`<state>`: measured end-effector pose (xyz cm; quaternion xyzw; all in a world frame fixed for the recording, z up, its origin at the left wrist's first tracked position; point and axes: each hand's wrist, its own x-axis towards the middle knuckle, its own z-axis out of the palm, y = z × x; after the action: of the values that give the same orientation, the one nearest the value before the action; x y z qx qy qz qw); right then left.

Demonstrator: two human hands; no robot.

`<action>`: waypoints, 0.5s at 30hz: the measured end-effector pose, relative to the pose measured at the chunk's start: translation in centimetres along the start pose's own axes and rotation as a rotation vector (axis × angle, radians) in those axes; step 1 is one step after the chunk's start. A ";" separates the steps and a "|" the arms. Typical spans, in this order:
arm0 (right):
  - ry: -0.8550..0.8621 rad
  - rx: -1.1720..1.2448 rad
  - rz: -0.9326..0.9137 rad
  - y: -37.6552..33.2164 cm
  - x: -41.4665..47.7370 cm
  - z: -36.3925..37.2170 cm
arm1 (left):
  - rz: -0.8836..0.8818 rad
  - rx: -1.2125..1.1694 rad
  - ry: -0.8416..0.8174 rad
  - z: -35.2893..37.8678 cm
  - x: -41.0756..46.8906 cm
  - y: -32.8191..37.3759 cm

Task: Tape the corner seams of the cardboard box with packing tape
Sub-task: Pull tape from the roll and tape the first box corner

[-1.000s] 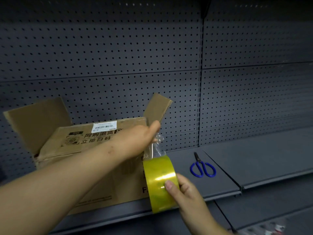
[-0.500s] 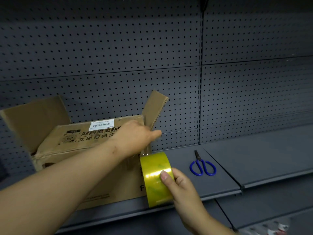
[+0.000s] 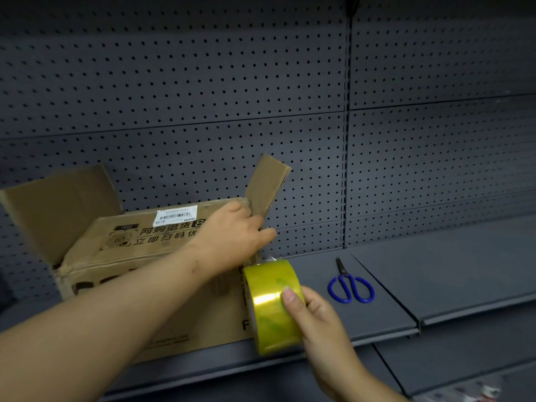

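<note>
Standing on the left part of a dark grey shelf (image 3: pixel 435 271), the cardboard box (image 3: pixel 130 274) is presented with its front face to the camera. Its near right corner is occupied by both hands. The left hand (image 3: pixel 232 236) is laid over the upper right corner, fingers fairly straight and pressed on the cardboard, thumb stretched rightward. The tape roll (image 3: pixel 269 303), clear and yellowish, is held on edge just beside the right front corner seam. It is clamped by the right hand (image 3: pixel 319 314), thumb on the outer face, fingers behind. A short strip of tape is seen between roll and left hand.

Part of the front face is hidden by the left forearm. Blue-handled scissors (image 3: pixel 349 285) lie closed on the shelf, right of the roll and apart from it. A pegboard panel (image 3: pixel 203 82) forms the back.

The left flap (image 3: pixel 58 210) and right flap (image 3: pixel 268 187) stand up; a top flap is folded down, so contents cannot be seen.

A white barcode label (image 3: pixel 177 214) is stuck on that flap. Below it "网购退货" and "立即扫码" are printed, partly covered by the hand. A letter "F" shows on the front face.
</note>
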<state>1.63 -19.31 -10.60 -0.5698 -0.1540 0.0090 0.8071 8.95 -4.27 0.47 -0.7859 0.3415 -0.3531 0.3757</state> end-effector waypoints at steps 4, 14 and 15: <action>0.038 0.025 0.027 0.7 0.4 -0.2 | -0.021 -0.098 0.005 0.4 -0.3 -0.3; 0.040 0.085 0.093 1.8 1.1 -0.3 | 0.006 -0.169 0.068 1.1 -0.9 -1.5; 0.046 0.082 0.093 1.7 1.2 -0.4 | 0.015 -0.158 0.064 1.2 -0.9 -1.5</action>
<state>3.13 -18.82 -12.01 -0.5430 -0.1084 0.0394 0.8318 9.83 -2.37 0.93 -0.7988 0.3858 -0.3472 0.3040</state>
